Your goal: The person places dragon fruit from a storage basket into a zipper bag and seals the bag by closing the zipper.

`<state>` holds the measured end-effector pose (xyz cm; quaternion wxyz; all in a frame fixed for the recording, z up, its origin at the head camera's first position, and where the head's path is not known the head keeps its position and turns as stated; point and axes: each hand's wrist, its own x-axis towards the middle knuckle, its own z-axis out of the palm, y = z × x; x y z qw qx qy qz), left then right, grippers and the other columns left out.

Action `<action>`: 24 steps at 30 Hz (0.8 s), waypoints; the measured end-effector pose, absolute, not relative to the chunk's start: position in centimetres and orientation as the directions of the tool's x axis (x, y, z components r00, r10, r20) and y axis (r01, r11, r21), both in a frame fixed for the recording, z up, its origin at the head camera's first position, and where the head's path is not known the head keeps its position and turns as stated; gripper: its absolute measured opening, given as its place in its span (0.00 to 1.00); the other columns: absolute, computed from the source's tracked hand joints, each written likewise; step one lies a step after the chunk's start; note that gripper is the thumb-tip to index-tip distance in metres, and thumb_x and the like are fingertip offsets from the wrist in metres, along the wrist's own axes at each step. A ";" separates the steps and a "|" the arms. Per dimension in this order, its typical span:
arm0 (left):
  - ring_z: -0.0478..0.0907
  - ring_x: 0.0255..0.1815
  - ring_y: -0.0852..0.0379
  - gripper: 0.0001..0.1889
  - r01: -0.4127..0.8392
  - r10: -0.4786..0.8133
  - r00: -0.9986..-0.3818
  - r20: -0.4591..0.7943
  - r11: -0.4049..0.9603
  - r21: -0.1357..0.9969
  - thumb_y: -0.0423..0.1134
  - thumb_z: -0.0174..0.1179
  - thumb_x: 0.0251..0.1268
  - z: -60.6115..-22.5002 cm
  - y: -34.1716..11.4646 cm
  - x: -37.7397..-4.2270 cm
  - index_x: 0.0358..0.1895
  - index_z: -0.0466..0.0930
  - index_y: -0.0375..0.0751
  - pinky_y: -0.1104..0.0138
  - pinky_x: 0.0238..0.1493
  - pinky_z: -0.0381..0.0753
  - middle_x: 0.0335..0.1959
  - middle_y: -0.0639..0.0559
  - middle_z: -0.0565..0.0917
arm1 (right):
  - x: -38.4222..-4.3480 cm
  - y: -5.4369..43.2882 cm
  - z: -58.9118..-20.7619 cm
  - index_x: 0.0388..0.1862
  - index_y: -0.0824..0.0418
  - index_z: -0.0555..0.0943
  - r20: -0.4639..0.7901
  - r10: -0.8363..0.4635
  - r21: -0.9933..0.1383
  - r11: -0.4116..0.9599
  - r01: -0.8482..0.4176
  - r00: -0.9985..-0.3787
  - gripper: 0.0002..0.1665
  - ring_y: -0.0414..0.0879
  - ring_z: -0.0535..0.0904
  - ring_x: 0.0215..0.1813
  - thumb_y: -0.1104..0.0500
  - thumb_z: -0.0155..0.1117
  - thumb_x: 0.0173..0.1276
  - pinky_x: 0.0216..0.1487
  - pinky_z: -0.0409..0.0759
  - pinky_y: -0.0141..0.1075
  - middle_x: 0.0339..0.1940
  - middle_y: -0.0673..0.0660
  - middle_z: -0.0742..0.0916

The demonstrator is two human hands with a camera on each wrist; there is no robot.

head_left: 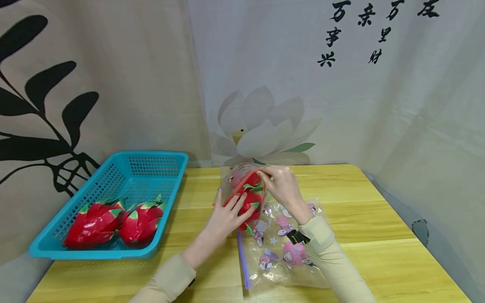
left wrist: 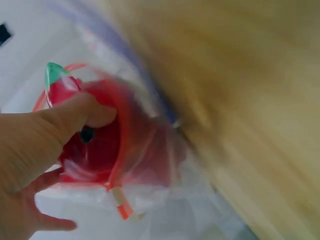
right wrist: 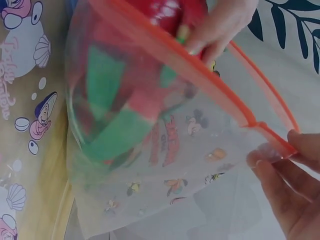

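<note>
A red dragon fruit with green scale tips (head_left: 256, 197) sits in the mouth of a clear zip bag with a red-orange rim (head_left: 235, 173), near the table's far edge. My left hand (head_left: 224, 219) lies against the fruit with fingers spread; in the left wrist view its thumb presses the red skin. My right hand (head_left: 283, 187) pinches one end of the rim between thumb and fingers, seen closely in the right wrist view. The bag's mouth gapes around the fruit, and green scales show through the printed plastic.
A second clear bag with a purple zip (head_left: 245, 265) and pink cartoon prints lies flat under my right forearm. On the left, a blue basket (head_left: 155, 164) holds two more dragon fruits (head_left: 94, 225). A printed curtain (head_left: 360, 118) hangs behind the wooden table (head_left: 379, 252).
</note>
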<state>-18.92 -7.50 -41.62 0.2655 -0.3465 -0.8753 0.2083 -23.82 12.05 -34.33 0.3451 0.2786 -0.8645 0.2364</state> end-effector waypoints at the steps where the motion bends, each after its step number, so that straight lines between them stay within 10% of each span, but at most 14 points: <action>1: 0.72 0.65 0.50 0.49 0.499 0.704 -0.635 0.318 0.688 -0.527 0.56 0.77 0.33 -41.4 -7.4 -19.0 0.67 0.64 0.61 0.41 0.61 0.70 0.67 0.47 0.72 | -23.8 12.1 -34.3 0.35 0.64 0.88 0.728 -0.316 -0.219 0.733 -0.644 -0.608 0.08 0.46 0.85 0.25 0.61 0.65 0.63 0.27 0.82 0.35 0.29 0.58 0.90; 24: 0.77 0.56 0.45 0.40 0.427 0.675 -0.605 0.422 0.723 -0.544 0.54 0.75 0.37 -43.9 -6.1 -19.4 0.61 0.71 0.64 0.51 0.56 0.73 0.60 0.37 0.76 | -23.8 11.8 -34.7 0.34 0.64 0.88 0.726 -0.329 -0.208 0.732 -0.649 -0.604 0.08 0.46 0.84 0.24 0.61 0.65 0.63 0.27 0.81 0.35 0.26 0.57 0.89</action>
